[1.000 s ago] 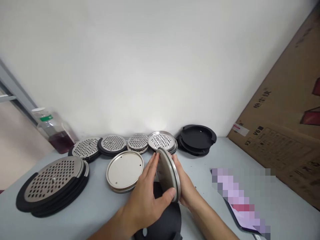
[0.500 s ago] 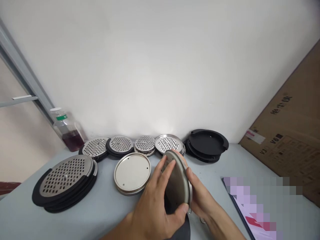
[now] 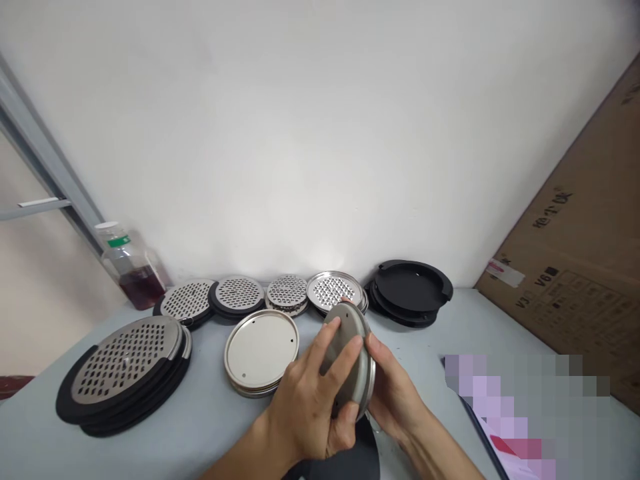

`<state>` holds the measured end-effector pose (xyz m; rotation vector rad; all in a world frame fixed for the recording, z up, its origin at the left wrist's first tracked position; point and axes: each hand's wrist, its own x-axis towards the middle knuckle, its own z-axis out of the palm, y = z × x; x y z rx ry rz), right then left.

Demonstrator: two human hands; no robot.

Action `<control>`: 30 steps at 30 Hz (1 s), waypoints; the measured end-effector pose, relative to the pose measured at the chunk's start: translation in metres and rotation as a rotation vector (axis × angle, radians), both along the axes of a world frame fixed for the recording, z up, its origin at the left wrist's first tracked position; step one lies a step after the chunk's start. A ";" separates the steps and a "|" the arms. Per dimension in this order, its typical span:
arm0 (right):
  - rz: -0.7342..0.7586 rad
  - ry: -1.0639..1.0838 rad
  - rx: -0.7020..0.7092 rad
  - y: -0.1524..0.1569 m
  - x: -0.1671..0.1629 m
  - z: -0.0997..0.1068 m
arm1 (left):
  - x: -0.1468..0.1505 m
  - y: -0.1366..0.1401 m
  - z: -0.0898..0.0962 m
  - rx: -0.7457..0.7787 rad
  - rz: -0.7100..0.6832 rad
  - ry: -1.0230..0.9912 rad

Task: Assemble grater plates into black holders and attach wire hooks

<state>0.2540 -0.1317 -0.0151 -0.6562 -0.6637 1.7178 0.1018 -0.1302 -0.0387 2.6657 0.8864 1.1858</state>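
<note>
Both my hands hold one round steel disc (image 3: 354,365) tilted on edge above the table. My left hand (image 3: 310,400) covers its near face with thumb and fingers spread over it. My right hand (image 3: 395,393) supports it from behind on the right. A black round part (image 3: 357,453) lies flat under my hands at the bottom edge. A stack of plain steel discs (image 3: 260,347) lies just left of my hands.
Perforated steel discs on black rings (image 3: 125,367) sit at the left; several smaller perforated discs (image 3: 287,292) line the wall. A stack of black lids (image 3: 413,290) is at the back right, a jar of dark liquid (image 3: 130,273) at the back left, a cardboard box (image 3: 575,267) at the right.
The disc in my hands has tipped and lowered slightly, and my left fingers have slid further across its face. The view has shifted a little.
</note>
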 end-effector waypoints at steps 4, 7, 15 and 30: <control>-0.045 0.007 -0.013 0.002 0.003 -0.005 | -0.001 0.001 -0.001 -0.018 -0.030 0.024; -0.068 0.026 -0.003 0.003 0.004 -0.007 | -0.006 0.001 -0.003 -0.052 -0.071 -0.027; -0.052 0.106 -0.005 0.010 0.009 -0.001 | -0.012 0.010 0.014 -0.600 0.183 -0.781; -0.160 0.010 0.059 0.008 0.023 -0.005 | -0.026 0.032 0.026 -1.196 0.301 -1.279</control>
